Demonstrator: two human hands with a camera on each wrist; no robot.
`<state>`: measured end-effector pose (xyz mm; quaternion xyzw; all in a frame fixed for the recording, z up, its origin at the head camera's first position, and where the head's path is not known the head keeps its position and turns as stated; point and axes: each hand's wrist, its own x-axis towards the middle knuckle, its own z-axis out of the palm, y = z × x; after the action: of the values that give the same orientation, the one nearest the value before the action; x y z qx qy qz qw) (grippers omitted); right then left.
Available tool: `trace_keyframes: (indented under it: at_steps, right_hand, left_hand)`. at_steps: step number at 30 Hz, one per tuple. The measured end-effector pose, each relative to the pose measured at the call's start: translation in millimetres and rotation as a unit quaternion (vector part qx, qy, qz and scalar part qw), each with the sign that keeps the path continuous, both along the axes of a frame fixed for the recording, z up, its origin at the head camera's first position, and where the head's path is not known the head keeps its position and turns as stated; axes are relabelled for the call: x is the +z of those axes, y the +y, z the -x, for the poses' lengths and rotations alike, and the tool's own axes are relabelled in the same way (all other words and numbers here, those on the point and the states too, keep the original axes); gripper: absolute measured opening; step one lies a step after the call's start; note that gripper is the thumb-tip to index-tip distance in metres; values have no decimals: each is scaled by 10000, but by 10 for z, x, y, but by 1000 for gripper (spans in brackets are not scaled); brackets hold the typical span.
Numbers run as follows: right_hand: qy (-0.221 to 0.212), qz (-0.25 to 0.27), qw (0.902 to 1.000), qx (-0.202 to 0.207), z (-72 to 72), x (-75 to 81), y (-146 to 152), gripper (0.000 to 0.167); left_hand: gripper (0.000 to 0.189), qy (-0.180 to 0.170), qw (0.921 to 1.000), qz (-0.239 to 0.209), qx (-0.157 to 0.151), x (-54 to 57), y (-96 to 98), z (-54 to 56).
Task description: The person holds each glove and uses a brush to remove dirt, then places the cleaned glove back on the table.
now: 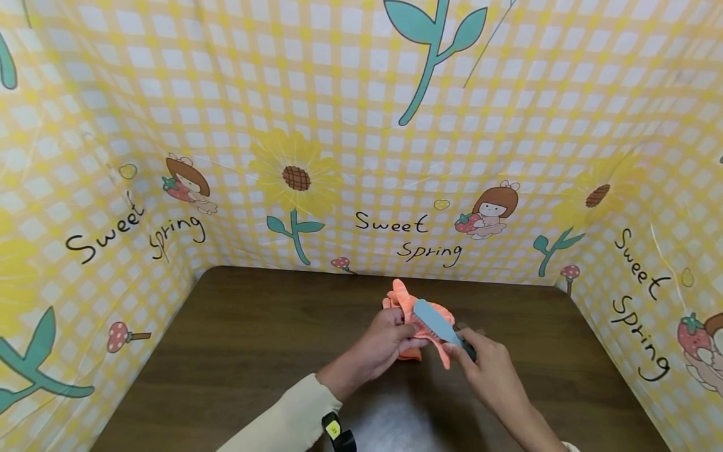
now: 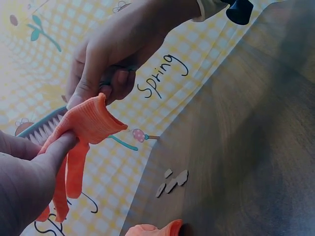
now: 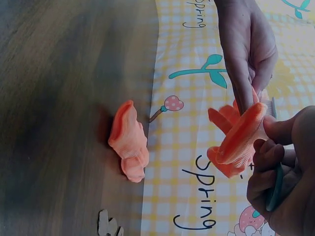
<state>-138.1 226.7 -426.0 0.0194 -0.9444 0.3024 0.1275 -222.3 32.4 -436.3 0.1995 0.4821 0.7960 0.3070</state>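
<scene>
An orange knitted glove (image 2: 91, 120) is held up over the table by my left hand (image 1: 390, 336), its thumb pressing on the fabric. My right hand (image 1: 488, 364) grips a brush by its dark handle. The brush (image 1: 435, 320) has a light blue back and pale bristles, and it lies against the glove in the head view. The left wrist view shows the bristles (image 2: 44, 130) beside the glove, with the right thumb at the cuff. In the right wrist view, the cuff's opening faces the camera and the glove hides most of the brush.
A second orange glove (image 3: 129, 147) lies crumpled on the dark wooden table (image 1: 254, 351). Several small flat pale pieces (image 2: 171, 186) lie near it. A yellow checked cloth (image 1: 361, 157) with printed flowers stands around the table's back and sides.
</scene>
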Motion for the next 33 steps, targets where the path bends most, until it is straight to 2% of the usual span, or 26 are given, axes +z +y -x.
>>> trace_keyframes:
  at_steps: [3, 7, 12, 16, 18, 21, 23, 25, 28, 33]
  right_hand:
    - [171, -25, 9998, -67, 1, -10, 21, 20]
    - [224, 19, 9995, -216, -6, -22, 46, 16]
    - [79, 48, 9993, -350, -12, -19, 75, 15]
    - [69, -75, 9990, -440, -8, -36, 128, 24]
    - [41, -150, 9984, -548, -1, -46, 179, 30]
    - [-106, -196, 9968, -765, 13, -62, 292, 36]
    - [-277, -137, 9954, -908, 22, -78, 382, 40]
    - [-487, -22, 9934, -1036, 33, -95, 472, 46]
    - [-860, 230, 9888, -1199, 42, -133, 592, 51]
    - [-1194, 324, 9828, -1372, 82, -226, 763, 49]
  left_hand:
    - [38, -75, 9999, 27, 89, -10, 8, -9]
    - [43, -366, 9987, 97, 339, -14, 9, -31]
    - [50, -473, 9984, 21, 305, -15, 5, -54]
    - [51, -514, 9982, 49, 296, -26, -1, -63]
    - [44, -459, 9981, 144, 372, -38, -11, -63]
    - [43, -311, 9982, 197, 464, -53, -62, -46]
    - [43, -221, 9979, 272, 542, -65, -123, -9]
    - [52, -181, 9975, 345, 583, -83, -201, 49]
    - [56, -197, 9952, 681, 672, -131, -333, 157]
    - [64, -374, 9903, 1133, 707, -245, -557, 352]
